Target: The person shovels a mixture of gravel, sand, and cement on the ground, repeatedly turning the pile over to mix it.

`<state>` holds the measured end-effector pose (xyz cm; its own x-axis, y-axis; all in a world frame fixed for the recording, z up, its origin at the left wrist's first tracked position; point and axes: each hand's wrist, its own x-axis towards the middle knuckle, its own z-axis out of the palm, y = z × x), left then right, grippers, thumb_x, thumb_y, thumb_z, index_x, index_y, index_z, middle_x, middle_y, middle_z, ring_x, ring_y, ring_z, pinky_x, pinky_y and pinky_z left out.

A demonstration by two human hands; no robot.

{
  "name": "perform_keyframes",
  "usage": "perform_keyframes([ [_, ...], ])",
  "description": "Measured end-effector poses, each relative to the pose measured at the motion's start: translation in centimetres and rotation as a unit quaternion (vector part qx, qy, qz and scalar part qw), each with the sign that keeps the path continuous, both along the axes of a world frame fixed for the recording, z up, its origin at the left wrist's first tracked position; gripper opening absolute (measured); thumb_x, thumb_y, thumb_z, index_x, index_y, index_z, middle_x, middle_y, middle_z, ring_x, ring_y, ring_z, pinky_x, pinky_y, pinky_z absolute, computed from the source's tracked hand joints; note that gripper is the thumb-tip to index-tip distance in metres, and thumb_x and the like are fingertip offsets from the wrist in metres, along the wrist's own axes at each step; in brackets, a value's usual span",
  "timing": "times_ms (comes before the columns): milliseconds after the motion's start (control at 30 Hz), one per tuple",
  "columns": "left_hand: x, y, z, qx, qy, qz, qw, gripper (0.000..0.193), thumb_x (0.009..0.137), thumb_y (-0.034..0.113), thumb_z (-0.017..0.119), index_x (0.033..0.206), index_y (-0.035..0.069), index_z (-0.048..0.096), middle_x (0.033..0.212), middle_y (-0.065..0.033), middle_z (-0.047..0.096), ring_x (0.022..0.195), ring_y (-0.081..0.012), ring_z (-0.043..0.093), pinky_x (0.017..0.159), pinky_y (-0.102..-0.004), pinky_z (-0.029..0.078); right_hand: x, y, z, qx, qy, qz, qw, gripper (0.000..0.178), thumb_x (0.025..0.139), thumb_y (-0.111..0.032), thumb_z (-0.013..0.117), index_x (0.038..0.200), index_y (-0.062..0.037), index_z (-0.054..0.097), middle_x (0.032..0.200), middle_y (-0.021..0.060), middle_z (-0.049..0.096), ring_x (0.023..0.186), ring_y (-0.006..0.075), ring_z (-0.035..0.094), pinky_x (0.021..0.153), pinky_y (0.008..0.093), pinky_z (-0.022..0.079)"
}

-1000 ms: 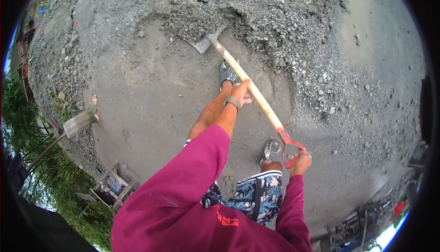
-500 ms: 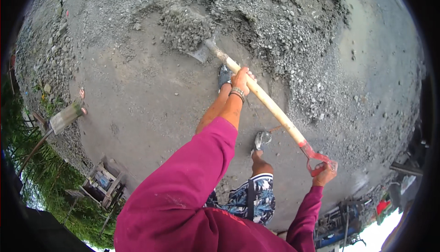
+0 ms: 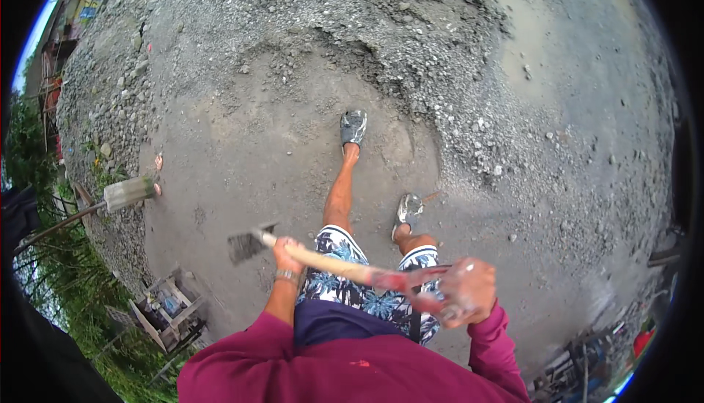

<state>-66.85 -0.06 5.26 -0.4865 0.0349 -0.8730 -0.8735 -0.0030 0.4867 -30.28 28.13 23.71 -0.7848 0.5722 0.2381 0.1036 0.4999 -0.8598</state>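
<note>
Presently, the shovel [image 3: 330, 262] crosses in front of your patterned shorts [image 3: 337, 244], held at 2 points: left hand [image 3: 288, 255] gripping the shaft near the blurred blade [image 3: 246, 247], right hand [image 3: 471, 290] gripping the red handle [image 3: 390, 280].

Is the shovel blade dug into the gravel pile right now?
No, the shovel blade is just beyond the left hand, in clear view apart from the gravel pile.
</note>
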Motion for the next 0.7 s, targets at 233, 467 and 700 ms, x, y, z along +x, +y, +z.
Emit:
perform_keyframes([
  [233, 5.1, -3.4, 7.2, -0.079, -0.008, 0.079, 0.994, 0.015, 0.070, 0.013, 0.056, 0.072, 0.011, 0.042, 0.065, -0.0051, 0.044, 0.059, -0.0217, 0.048, 0.059, -0.0372, 0.047, 5.8, -5.5, -0.6, -0.291, -0.087, -0.272, 0.913, 0.020, 0.061, -0.011, 0.069, 0.075, -0.0028, 0.058, 0.063, 0.0064, 0.058, 0.054, 0.0169, 0.057, 0.053, 0.0302, 0.047],
  [467, 9.1, 7.0, -2.1, 0.009, -0.084, -0.082, 0.993, 0.016, 0.079, 0.017, 0.062, 0.074, 0.014, 0.047, 0.060, -0.0001, 0.044, 0.050, -0.0161, 0.044, 0.048, -0.0334, 0.043, 9.8, -19.3, 0.7, -0.641, -0.011, -0.442, 0.628, 0.051, 0.071, -0.009, 0.066, 0.116, 0.0067, 0.047, 0.059, 0.0077, 0.056, 0.042, 0.0177, 0.052, 0.042, 0.0286, 0.047],
  [700, 19.2, 15.3, -10.0, -0.047, -0.164, -0.298, 0.939, 0.016, 0.076, 0.012, 0.064, 0.079, 0.006, 0.049, 0.058, -0.0069, 0.051, 0.043, -0.0206, 0.052, 0.038, -0.0378, 0.047, 7.5, -26.1, 1.7, -0.618, 0.190, -0.614, 0.452, 0.050, 0.082, -0.017, 0.056, 0.124, 0.0066, 0.042, 0.052, 0.0047, 0.047, 0.039, 0.0182, 0.048, 0.039, 0.0330, 0.046],
])
